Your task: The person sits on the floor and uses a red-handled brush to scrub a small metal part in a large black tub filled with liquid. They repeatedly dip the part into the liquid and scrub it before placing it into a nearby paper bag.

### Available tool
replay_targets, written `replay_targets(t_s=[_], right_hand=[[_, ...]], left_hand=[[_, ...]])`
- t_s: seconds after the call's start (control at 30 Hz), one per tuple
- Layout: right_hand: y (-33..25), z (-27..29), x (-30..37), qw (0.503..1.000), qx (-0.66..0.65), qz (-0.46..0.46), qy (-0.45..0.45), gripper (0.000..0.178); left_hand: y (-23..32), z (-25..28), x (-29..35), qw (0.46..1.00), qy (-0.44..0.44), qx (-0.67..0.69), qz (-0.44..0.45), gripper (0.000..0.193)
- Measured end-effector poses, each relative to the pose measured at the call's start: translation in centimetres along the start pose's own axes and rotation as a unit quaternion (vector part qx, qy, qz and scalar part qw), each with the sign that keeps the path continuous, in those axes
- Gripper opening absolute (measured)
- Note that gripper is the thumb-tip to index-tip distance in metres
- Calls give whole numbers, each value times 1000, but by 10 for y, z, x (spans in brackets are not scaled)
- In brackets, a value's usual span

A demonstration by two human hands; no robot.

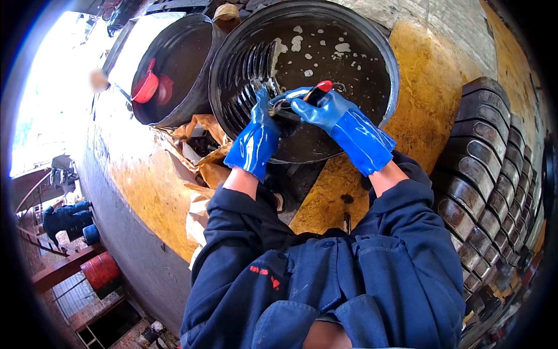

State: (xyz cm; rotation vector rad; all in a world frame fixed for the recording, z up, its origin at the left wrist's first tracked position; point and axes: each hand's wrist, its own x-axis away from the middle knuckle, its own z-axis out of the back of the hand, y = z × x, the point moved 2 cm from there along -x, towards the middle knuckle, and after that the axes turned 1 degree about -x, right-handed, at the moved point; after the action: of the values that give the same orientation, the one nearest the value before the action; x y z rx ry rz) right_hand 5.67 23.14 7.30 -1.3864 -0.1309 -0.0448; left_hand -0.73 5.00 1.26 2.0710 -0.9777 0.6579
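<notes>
A wide round dark tub [393, 75] holds murky water with patches of white foam. Over its near side my two hands work close together in long blue rubber gloves. My left hand [263, 119] is closed on a wet, dark, curved metal piece [285, 110], mostly hidden between the gloves. My right hand [330, 110] is wrapped round a slim handle with a red end [324, 86]; what sits at its other end is hidden. Several dark, curved metal pieces [237, 72] stand in a row in the tub, left of my hands, partly under water.
A smaller dark tub [200, 99] of liquid, with a red dipper [145, 87] in it, stands to the left. Torn brown paper [209, 168] lies before it. Stacked dark metal parts [476, 151] rise on the right. A red drum [103, 273] and a person [67, 221] appear lower left.
</notes>
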Motion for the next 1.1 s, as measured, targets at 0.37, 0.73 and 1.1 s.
replay_targets(t_s=[0.37, 0.73, 1.1], right_hand=[[-19, 20, 10, 974, 161, -126, 102, 35], [-18, 1, 2, 961, 230, -128, 86, 30], [-11, -12, 11, 931, 346, -61, 102, 24]], left_hand=[[19, -12, 24, 947, -102, -199, -230, 33], [47, -28, 39, 508, 28, -682, -525, 33], [77, -9, 59, 391, 153, -727, -543, 28]])
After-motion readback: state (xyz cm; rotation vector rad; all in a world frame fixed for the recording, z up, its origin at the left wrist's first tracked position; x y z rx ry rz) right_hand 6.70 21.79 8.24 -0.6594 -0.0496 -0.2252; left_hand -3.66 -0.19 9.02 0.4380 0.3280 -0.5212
